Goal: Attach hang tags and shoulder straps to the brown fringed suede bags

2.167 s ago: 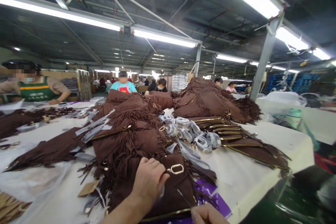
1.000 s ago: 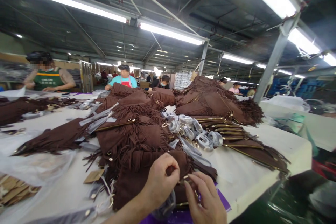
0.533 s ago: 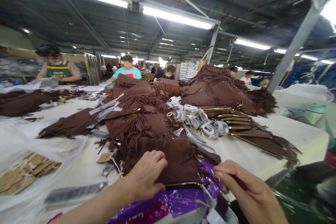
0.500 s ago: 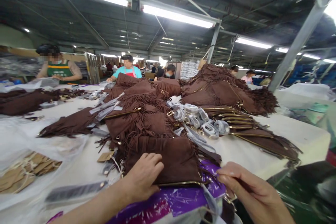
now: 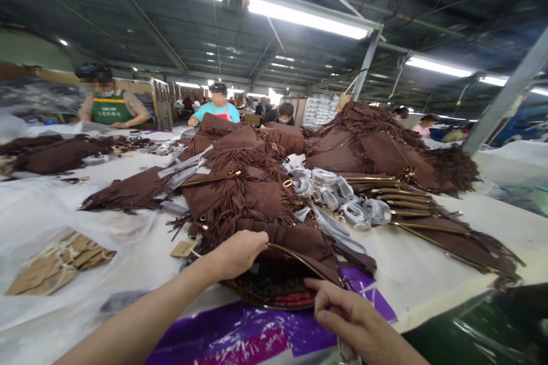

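A brown suede fringed bag (image 5: 299, 242) lies nearest me on the white table (image 5: 428, 279), its gold-zippered mouth pulled wide so the dark lining shows. My left hand (image 5: 235, 254) is closed on the near left rim of that mouth. My right hand (image 5: 349, 316) is closed at the mouth's right end, with the forefinger stretched along the edge; what it holds is hidden. Under the bag lies a purple plastic sheet (image 5: 257, 333).
More brown fringed bags are heaped behind (image 5: 240, 182) and at the back right (image 5: 377, 151). Wrapped strap rolls (image 5: 338, 197) lie between the heaps. Cardboard tags in clear plastic (image 5: 60, 259) sit at the left. Other people (image 5: 109, 105) work at the far side.
The bag lay flat and zipped with my left hand on top; now its mouth is pulled open. My right hand moved in from the right to the mouth's end.
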The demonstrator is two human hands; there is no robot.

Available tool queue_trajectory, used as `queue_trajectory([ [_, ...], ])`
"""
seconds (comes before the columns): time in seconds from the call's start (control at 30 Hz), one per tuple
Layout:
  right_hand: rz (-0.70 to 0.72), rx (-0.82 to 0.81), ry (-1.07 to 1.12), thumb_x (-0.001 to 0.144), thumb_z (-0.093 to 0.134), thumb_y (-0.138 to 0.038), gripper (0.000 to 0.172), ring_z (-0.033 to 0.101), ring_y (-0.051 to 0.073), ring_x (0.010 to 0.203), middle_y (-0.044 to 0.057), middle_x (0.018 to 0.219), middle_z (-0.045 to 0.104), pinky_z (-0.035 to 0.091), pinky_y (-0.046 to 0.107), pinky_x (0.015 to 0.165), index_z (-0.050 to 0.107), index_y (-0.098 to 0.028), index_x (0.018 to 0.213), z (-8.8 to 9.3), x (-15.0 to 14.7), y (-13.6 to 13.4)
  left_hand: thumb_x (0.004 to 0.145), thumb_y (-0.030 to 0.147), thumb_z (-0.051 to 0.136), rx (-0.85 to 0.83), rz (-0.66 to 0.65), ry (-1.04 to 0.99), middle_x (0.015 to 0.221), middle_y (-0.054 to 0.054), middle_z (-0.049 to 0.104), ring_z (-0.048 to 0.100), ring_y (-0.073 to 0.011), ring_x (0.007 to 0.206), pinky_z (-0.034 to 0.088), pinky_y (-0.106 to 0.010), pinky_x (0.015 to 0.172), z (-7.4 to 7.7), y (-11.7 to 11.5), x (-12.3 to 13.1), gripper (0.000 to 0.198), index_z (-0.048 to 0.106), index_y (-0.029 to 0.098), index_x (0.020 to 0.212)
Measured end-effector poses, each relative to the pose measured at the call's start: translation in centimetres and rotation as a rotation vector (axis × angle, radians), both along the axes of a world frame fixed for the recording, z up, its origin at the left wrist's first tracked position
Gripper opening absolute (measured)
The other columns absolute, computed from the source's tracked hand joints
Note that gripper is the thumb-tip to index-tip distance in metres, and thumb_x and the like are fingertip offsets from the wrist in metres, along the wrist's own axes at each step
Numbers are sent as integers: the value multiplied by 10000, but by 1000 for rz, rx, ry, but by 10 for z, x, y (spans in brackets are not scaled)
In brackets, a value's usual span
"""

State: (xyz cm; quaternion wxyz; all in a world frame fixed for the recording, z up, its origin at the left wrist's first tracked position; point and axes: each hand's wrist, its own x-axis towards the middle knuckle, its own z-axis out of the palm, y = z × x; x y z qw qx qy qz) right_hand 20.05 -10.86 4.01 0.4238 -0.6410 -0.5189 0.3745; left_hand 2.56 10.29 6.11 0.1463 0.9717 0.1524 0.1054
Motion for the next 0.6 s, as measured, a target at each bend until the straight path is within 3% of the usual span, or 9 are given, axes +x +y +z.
queue_trajectory([
  [0.1, 34, -19, 67, 820, 638, -488, 281, 481, 105, 442, 52, 979, 662, 364, 207, 403, 596, -217, 758, -9, -4, 15, 971, 218, 375, -65, -2, -11, 710, -6, 582, 557, -170, 659, 386, -254, 614, -5, 7, 0, 238, 498, 198, 768],
  [0.17, 47, 10, 80, 829, 635, -524, 332, 505, 100, 479, 82, 1145, 629, 378, 198, 405, 580, -206, 754, -11, -6, 23, 948, 182, 400, -88, -4, -24, 773, -10, 608, 577, -168, 717, 423, -248, 663, -8, 10, -3, 164, 515, 196, 831],
  [0.2, 45, 12, 92, 836, 628, -542, 358, 497, 80, 472, 94, 1259, 578, 377, 194, 403, 565, -200, 753, -12, -6, 25, 920, 138, 417, -100, -22, -42, 851, -19, 629, 593, -170, 788, 442, -246, 718, -9, 10, -5, 124, 521, 195, 883],
  [0.27, 29, 5, 120, 845, 621, -562, 393, 455, 27, 431, 106, 1410, 467, 357, 183, 399, 532, -191, 755, -12, -4, 28, 857, 41, 419, -110, -99, -84, 1140, -58, 619, 597, -173, 991, 451, -257, 858, -7, 8, -13, 238, 520, 198, 1006],
  [0.33, 15, 1, 137, 851, 628, -555, 396, 434, -2, 408, 103, 1449, 432, 331, 177, 402, 522, -186, 755, -13, 0, 29, 820, -8, 403, -74, -189, -64, 1435, -91, 445, 564, -194, 1144, 444, -295, 943, -4, 4, -22, 371, 520, 211, 1095],
  [0.4, 1, 1, 146, 855, 635, -540, 385, 426, -12, 399, 90, 1435, 452, 299, 173, 400, 529, -184, 755, -13, 5, 28, 831, 23, 432, 27, -216, 36, 1523, -100, 341, 557, -249, 1182, 456, -361, 954, -2, 0, -32, 343, 564, 221, 1077],
  [0.5, -5, -2, 137, 860, 629, -528, 367, 429, 3, 404, 83, 1374, 503, 282, 176, 390, 544, -187, 753, -14, 8, 29, 813, 65, 496, 163, -109, 178, 1252, -115, 599, 612, -286, 1053, 487, -397, 883, -10, -2, -42, 244, 632, 209, 956],
  [0.6, 38, 66, 42, 865, 618, -454, 279, 529, 101, 552, 64, 1147, 621, 367, 205, 457, 596, -198, 754, -10, -3, 32, 780, 19, 447, 55, 63, 109, 929, -60, 678, 633, -216, 890, 488, -307, 810, -28, 4, -42, 316, 652, 203, 935],
])
